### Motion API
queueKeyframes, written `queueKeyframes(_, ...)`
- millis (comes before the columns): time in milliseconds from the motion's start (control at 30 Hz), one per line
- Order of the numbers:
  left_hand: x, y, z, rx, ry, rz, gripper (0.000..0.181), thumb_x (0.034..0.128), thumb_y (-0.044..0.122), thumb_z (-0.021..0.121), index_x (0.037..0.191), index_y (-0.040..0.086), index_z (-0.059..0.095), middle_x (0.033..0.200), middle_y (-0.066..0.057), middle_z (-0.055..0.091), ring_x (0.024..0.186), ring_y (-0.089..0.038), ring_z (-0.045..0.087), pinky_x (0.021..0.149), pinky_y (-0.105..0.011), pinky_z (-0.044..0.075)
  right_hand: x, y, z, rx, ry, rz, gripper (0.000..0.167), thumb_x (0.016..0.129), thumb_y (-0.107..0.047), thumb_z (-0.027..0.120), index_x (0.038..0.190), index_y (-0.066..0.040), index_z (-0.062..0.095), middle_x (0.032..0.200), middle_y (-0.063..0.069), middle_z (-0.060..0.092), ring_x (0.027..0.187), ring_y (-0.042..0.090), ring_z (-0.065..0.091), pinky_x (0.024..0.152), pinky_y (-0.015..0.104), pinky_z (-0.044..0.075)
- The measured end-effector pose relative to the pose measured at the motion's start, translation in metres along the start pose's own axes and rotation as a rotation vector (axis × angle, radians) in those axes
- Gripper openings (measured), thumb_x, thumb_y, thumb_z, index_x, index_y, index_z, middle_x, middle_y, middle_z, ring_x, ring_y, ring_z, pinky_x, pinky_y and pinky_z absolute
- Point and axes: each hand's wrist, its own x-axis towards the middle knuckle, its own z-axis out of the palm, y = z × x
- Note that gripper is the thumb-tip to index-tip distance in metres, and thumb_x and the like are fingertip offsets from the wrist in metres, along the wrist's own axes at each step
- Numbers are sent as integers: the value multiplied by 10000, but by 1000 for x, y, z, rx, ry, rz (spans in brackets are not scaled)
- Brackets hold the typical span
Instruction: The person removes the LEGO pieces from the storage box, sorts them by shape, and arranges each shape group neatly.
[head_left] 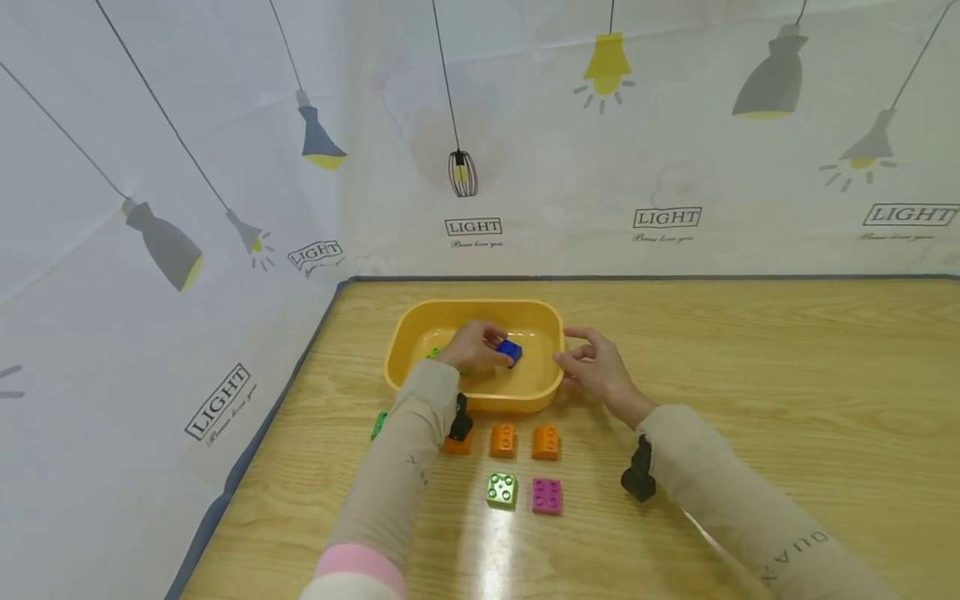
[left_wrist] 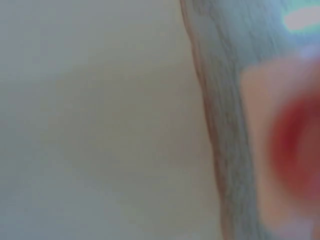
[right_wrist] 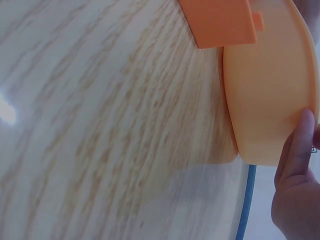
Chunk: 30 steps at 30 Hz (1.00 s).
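Observation:
A yellow plastic basin (head_left: 551,312) stands on the wooden table. Inside it, my left hand (head_left: 474,346) pinches a blue toy building block (head_left: 512,350) by its edge. Green blocks (head_left: 432,353) lie in the basin, partly hidden behind that hand. At the basin's right side, my right hand (head_left: 603,375) grips the rim between its fingers; in the right wrist view, one fingertip (right_wrist: 306,120) rests against the outer wall. The left wrist view is blurred and does not show what the hand holds.
In front of the basin lie orange blocks (head_left: 503,441), a light green block (head_left: 502,491) and a magenta block (head_left: 547,497). A green block (head_left: 378,425) is partly behind the left sleeve. A printed cloth (head_left: 570,242) borders the table (head_left: 750,358) at the back and left.

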Motion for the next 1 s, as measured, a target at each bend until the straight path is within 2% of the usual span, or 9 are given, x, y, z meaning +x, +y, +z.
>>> queueKeyframes(100,0,2,3,62,9,8,497,740,164,722,1173,11,534,1055,-115,563,956,-218,522,818,-304,441,0,0,0,2,0,0,493,867,-109,567,1303,-3,360,927,201,555,667,118,586,697,356,513)
queueKeyframes(267,0,4,7,113,18,6,462,753,183,711,1158,29,551,1062,-114,560,958,-219,523,815,-318,442,-1,0,0,16,-6,-5,495,866,-101,567,1303,2,358,932,218,552,659,108,585,695,354,513)
queueKeyframes(533,2,4,9,88,10,38,444,754,140,708,1157,29,558,1086,-116,559,965,-217,522,817,-304,443,-1,0,0,4,-2,-7,491,866,-104,568,1300,2,364,887,162,561,666,126,587,690,351,514)
queueKeyframes(733,-5,5,2,79,23,88,455,747,136,713,1162,35,556,1080,-112,562,962,-222,525,815,-303,444,-1,0,0,2,-2,-4,493,867,-110,568,1301,1,362,879,147,558,683,146,589,697,352,513)
queueKeyframes(1000,-20,5,-12,81,22,160,458,746,119,709,1166,29,552,1063,-100,568,950,-208,528,811,-292,452,0,1,1,2,-2,-16,490,868,-106,565,1299,5,359,920,199,563,672,121,589,702,360,511)
